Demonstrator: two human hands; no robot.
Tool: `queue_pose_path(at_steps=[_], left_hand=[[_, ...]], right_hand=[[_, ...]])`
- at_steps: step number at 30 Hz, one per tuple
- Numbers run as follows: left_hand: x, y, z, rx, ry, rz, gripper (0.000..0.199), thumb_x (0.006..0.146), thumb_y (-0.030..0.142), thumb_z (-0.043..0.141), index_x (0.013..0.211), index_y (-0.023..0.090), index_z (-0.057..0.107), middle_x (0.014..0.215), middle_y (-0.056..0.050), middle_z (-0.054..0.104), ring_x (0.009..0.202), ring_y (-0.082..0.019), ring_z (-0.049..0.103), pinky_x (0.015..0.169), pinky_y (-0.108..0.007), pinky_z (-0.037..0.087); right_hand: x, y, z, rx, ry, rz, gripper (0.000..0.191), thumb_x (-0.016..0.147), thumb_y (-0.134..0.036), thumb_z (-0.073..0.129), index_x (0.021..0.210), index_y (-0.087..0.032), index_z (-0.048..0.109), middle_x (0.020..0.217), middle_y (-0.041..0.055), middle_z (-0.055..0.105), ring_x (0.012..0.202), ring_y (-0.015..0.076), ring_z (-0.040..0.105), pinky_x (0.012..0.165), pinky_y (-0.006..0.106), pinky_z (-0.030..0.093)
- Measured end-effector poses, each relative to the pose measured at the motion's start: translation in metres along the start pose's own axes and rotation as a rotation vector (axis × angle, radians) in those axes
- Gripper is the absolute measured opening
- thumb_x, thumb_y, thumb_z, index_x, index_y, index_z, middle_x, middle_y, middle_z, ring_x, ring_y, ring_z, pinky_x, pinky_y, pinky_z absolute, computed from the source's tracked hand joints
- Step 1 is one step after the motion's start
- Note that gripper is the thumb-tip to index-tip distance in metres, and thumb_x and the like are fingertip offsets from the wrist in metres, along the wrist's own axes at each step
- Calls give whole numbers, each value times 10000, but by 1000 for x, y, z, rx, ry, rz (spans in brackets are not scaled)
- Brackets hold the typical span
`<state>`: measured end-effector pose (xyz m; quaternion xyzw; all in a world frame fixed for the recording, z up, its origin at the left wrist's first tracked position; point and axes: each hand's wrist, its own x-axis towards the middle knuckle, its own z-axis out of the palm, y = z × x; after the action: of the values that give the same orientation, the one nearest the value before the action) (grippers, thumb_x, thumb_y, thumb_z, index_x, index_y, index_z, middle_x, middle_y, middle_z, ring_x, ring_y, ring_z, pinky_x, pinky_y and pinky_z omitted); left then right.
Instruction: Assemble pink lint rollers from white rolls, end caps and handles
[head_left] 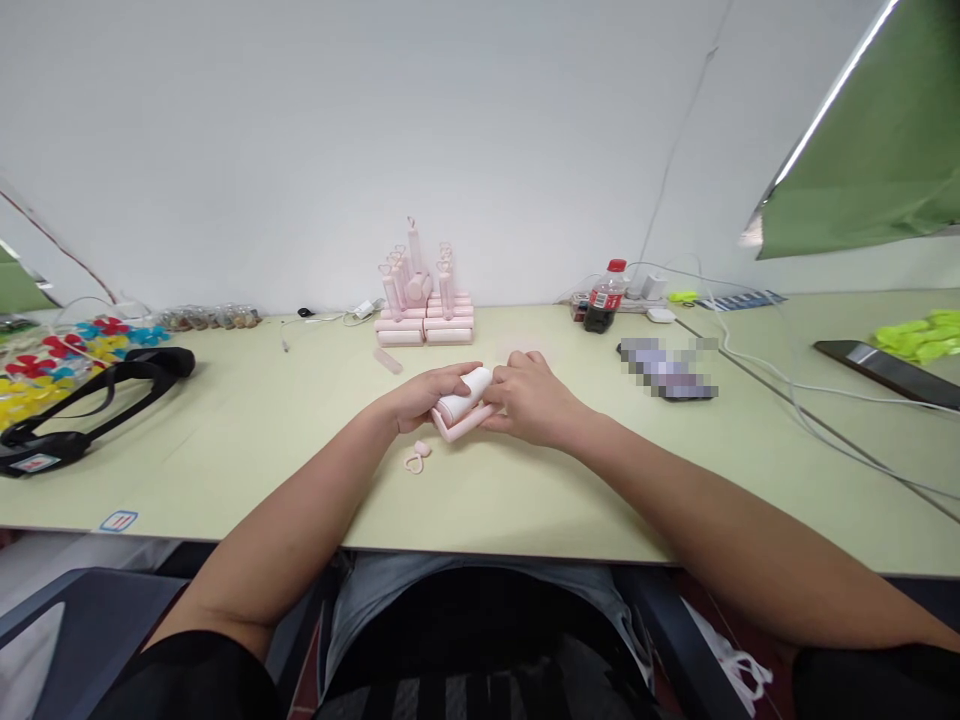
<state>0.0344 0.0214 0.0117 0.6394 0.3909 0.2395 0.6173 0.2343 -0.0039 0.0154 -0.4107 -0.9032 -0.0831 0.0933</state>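
Note:
Above the middle of the desk, my left hand (416,400) is closed around a lint roller, its thumb lying on the white roll (466,395). A pale pink frame (452,431) runs along the lower side of the roll, and the whole thing tilts up to the right. My right hand (532,398) has bent fingers closed at the roll's far end and the frame; the fingertips are partly hidden. Just below the hands lie a small pink heart-shaped loop and knob (414,462). Beyond my left hand rests a flat pale pink strip (388,361).
Against the wall stand stacked pink lint rollers (450,328), several upright with heart loops. To the right are a cola bottle (604,298), a blurred phone (667,372), white cables (810,388) and a dark phone (885,372). A black headset strap (97,425) and colourful flowers (64,350) lie left.

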Motion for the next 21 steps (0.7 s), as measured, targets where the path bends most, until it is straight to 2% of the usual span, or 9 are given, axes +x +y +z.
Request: queue_pose_path(at_steps=[3,5,9,12,14,17,19,21], left_hand=[[-1,0,-5,-39,-65,-27,683,756,362,701,1397,253,493,1025,-56,668,728,-163,599,612,-265,412],[-2,0,-6,-46,-61,-25,736,743,356,743,1414,260,456,1043,-64,654,729,-156,602,617,-263,422],[-5,1,-1,-45,-48,-76,827,753,327,746,1467,313,330,1061,-69,626,732,-161,621,579,-252,454],[-9,5,7,-47,-62,-111,906,766,295,707,1513,364,199,1053,-72,623,734,-194,650,562,-291,512],[-11,7,10,-43,-52,-93,986,745,257,706,1531,393,126,1087,-82,617,752,-216,664,555,-327,548],[-11,8,12,-43,9,7,1097,679,178,725,1540,415,87,1135,-89,600,743,-201,660,529,-312,559],[-10,7,12,-51,46,72,1140,652,148,723,1546,412,66,1123,-86,600,734,-190,654,520,-294,556],[-9,6,12,-47,81,119,1156,638,136,720,1552,396,61,1072,-76,606,728,-186,646,523,-294,557]], right_hand=[[-1,1,0,-18,41,-4,307,884,-465,640,834,-182,745,844,98,659,876,248,428,780,377,213],[-1,2,1,-18,41,-17,315,884,-470,636,822,-180,741,845,102,659,875,248,430,790,380,219],[0,5,5,10,-13,-22,296,827,-460,701,749,-174,707,827,89,664,843,239,454,788,367,245],[2,8,9,61,8,-21,305,802,-471,726,749,-174,676,811,76,662,804,227,490,781,353,285],[2,12,11,129,59,-41,291,808,-455,726,787,-173,655,821,70,663,782,216,520,773,344,323],[1,22,15,285,168,-71,258,818,-392,723,913,-176,619,887,73,670,797,214,570,750,332,397],[0,28,17,390,264,-98,274,832,-359,697,1013,-187,585,967,87,676,859,231,609,750,344,453],[-2,32,20,470,380,-162,251,865,-326,646,1066,-205,557,1071,107,680,1006,258,635,823,388,497]])
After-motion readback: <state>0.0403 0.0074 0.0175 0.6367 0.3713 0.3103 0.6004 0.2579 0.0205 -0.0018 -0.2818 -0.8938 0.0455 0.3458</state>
